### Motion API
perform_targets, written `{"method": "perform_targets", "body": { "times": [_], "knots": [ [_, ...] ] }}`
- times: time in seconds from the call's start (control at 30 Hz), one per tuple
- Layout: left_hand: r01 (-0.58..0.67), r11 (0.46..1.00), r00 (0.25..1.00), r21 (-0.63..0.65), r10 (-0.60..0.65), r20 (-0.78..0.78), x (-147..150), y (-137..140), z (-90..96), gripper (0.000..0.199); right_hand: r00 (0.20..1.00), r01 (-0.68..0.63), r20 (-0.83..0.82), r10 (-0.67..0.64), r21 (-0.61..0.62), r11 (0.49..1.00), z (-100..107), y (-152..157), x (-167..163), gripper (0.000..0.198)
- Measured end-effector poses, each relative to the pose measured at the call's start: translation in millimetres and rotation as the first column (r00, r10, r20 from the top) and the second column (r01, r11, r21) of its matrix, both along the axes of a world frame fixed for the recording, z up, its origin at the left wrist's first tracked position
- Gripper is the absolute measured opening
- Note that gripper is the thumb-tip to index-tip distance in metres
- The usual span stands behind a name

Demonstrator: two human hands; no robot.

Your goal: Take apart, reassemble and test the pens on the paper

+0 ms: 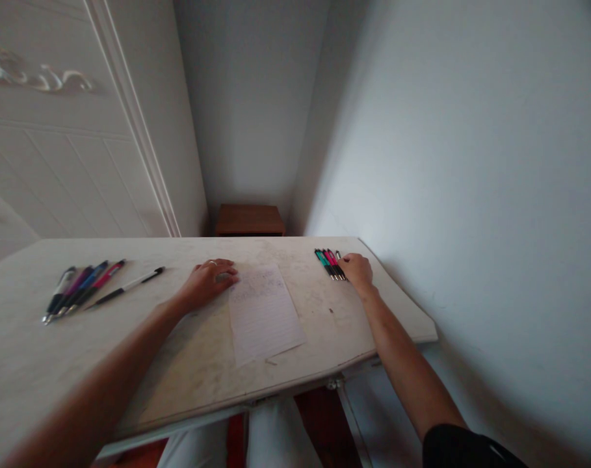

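Note:
A lined sheet of paper (266,318) with handwriting across its upper part lies on the white table (188,383). My left hand (212,279), a ring on one finger, rests open with its fingertips at the paper's upper left edge. To the right of the paper, several pens (328,263), green and pink with black grips, lie side by side. My right hand (357,270) is closed at the right end of this row, on a white pen (338,254) that its fingers partly cover.
At the left lies a group of several pens (83,286) in white, purple, blue and pink. Beside them is a separate white and black pen (129,285). A wall (471,162) borders the table's right side. Beyond the far edge stands a brown wooden piece (250,218).

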State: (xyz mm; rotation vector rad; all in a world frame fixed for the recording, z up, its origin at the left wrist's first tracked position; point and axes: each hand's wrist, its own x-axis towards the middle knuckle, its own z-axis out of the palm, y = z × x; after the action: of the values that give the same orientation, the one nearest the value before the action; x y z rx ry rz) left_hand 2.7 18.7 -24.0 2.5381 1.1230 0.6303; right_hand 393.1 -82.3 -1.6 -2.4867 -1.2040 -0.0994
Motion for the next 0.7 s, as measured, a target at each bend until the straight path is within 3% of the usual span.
{"method": "perform_targets", "body": {
  "times": [0.27,0.47,0.7],
  "knots": [
    [-0.007,1.000,1.000,-0.004,0.007,0.013,0.4,-0.6,0.8,0.040,0.995,0.079,-0.070,-0.077,0.034,0.996,1.3,3.4,-1.2,0.028],
    [-0.010,1.000,1.000,-0.014,0.011,0.015,0.6,-1.1,1.5,0.038,0.988,0.053,-0.147,-0.038,0.095,0.994,-2.0,3.1,4.6,0.025],
    [-0.005,1.000,1.000,-0.003,0.005,0.016,1.0,0.2,0.5,0.039,0.994,0.038,-0.110,-0.028,0.092,0.995,-3.1,4.1,6.5,0.029]
  ]
}}
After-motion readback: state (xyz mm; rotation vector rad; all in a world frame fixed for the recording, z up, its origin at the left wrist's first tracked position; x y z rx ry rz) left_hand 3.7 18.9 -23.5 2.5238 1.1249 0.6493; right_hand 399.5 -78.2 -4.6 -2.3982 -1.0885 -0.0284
